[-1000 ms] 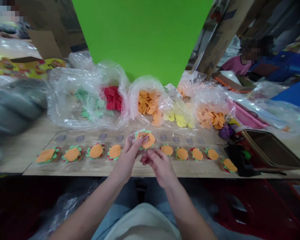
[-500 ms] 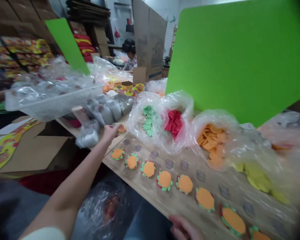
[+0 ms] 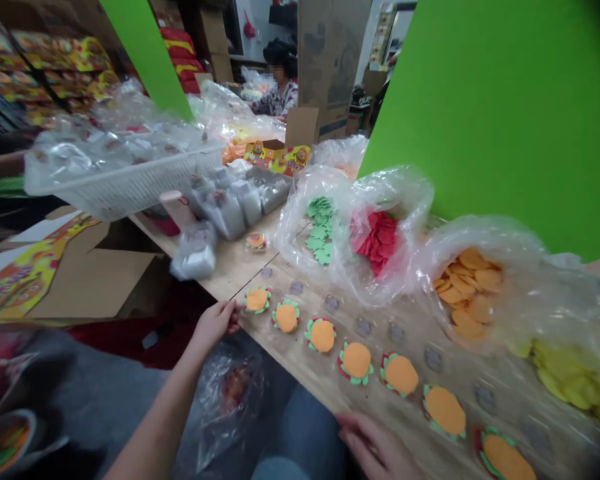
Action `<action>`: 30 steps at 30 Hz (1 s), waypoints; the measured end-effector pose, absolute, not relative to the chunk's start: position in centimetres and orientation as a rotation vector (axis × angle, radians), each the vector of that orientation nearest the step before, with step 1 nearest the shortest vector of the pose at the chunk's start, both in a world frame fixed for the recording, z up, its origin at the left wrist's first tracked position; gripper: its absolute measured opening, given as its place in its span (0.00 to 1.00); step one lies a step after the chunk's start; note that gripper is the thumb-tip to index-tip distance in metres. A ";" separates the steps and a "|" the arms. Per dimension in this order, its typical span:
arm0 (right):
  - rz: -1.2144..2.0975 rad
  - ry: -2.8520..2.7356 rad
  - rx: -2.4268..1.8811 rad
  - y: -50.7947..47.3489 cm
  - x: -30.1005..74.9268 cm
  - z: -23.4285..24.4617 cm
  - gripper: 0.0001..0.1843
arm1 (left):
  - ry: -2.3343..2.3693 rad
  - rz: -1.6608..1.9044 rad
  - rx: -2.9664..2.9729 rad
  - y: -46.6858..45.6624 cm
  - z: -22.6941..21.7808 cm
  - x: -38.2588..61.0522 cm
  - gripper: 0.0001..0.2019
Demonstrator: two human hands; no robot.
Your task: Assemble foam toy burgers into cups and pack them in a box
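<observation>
My left hand (image 3: 219, 323) is at the table's front edge, fingers bent and drawn together, just left of the leftmost burger-shaped foam stack (image 3: 257, 300). What the fingertips hold, if anything, is hidden. My right hand (image 3: 373, 443) is low at the front edge, loosely bent, with nothing seen in it. Along the edge runs a row of burger stacks, each with an orange round (image 3: 400, 373) on top and green and red foam showing beneath. Behind them lies a row of small clear pieces (image 3: 364, 326). A small burger piece (image 3: 255, 241) lies farther left, beyond the seam.
Plastic bags hold green leaf shapes (image 3: 321, 230), red pieces (image 3: 377, 240), orange rounds (image 3: 467, 287) and yellow pieces (image 3: 567, 377). A white basket (image 3: 145, 183) of wrapped items stands left, above an opened carton (image 3: 90, 283). A green board (image 3: 500, 127) rises behind. Another person (image 3: 280, 80) sits farther back.
My left hand has drawn back from the small burger piece beyond the seam to the table's front edge. The small piece now lies free. The view has shifted; my right hand stays low.
</observation>
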State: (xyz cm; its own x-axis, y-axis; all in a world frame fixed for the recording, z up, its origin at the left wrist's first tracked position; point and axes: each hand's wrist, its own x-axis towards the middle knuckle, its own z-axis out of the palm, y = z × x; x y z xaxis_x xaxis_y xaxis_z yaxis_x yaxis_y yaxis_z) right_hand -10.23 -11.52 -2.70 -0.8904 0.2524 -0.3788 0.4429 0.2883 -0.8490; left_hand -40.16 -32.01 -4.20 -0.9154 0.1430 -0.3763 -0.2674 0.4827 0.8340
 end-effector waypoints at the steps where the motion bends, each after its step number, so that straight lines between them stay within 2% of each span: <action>1: -1.654 2.413 0.568 -11.9 -10.8 -2.2 0.16 | 2.293 1.451 -0.119 -32.1 -4.7 -39.4 0.12; 5: -1.625 2.513 0.317 -13.5 -12.2 0.0 0.13 | 2.199 1.616 -0.152 -31.4 -5.2 -38.8 0.11; 9: -1.710 2.522 0.272 -14.2 -13.2 1.0 0.12 | 2.061 1.793 -0.149 -32.0 -3.6 -38.2 0.09; 12: -2.072 2.359 0.384 -14.3 -16.5 1.6 0.14 | 1.859 1.863 -0.091 -33.6 -1.5 -36.6 0.09; 15: -2.595 1.865 0.621 -13.7 -21.8 1.9 0.19 | 1.619 1.770 -0.012 -34.5 0.6 -34.6 0.10; 18: -2.711 1.490 0.739 -12.6 -25.6 1.6 0.19 | 1.490 1.600 0.006 -33.9 1.7 -32.8 0.10; 22: -2.791 1.724 0.698 -11.2 -24.8 1.4 0.22 | 1.412 1.502 -0.006 -31.7 1.8 -31.7 0.09; 26: -2.494 2.426 0.454 -10.8 -20.2 3.3 0.23 | 1.378 1.466 0.032 -29.6 2.5 -31.0 0.10; 30: -1.587 3.142 -0.302 -10.8 -15.2 5.0 0.31 | 1.318 1.380 0.066 -27.3 4.1 -29.6 0.13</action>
